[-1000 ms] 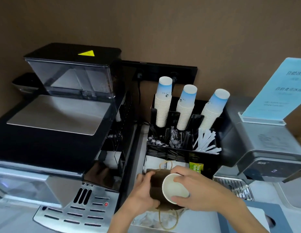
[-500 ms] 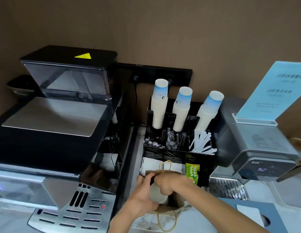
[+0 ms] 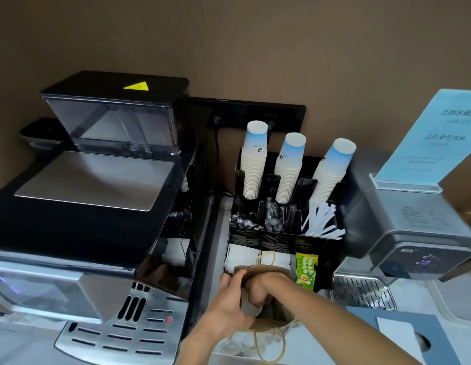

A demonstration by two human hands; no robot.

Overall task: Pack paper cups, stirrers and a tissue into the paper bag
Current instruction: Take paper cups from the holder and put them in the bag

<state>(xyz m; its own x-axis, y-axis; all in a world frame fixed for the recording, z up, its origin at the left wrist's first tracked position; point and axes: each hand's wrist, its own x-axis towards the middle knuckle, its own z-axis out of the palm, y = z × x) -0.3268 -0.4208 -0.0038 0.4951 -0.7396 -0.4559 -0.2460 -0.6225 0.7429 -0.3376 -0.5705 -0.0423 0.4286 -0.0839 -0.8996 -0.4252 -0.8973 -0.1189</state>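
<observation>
Your right hand (image 3: 258,289) is curled around a paper cup (image 3: 251,308) and reaching into the mouth of the brown paper bag (image 3: 279,271); only the cup's pale rim shows below your knuckles. Your left hand (image 3: 229,304) is clamped on the bag's left edge, holding the opening apart. To finish this step well, keep that left grip firm so the mouth stays wide, lower the cup until you judge it sits flat on the bottom, and let go only then, drawing the fingers straight up so the soft bag wall does not fold in on the cup. Mind the string handles (image 3: 266,256): one loop lies at the far rim, another trails toward you. Just beyond the bag stands the black organizer (image 3: 318,243). It carries three stacks of inverted cups (image 3: 288,172), side by side across its far row. Below them, at the right, is one compartment of white stirrers (image 3: 321,222), too many and too overlapped to count. White tissues (image 3: 245,255) fill the near compartments behind the bag, with green tea packets (image 3: 305,268) to their right.
</observation>
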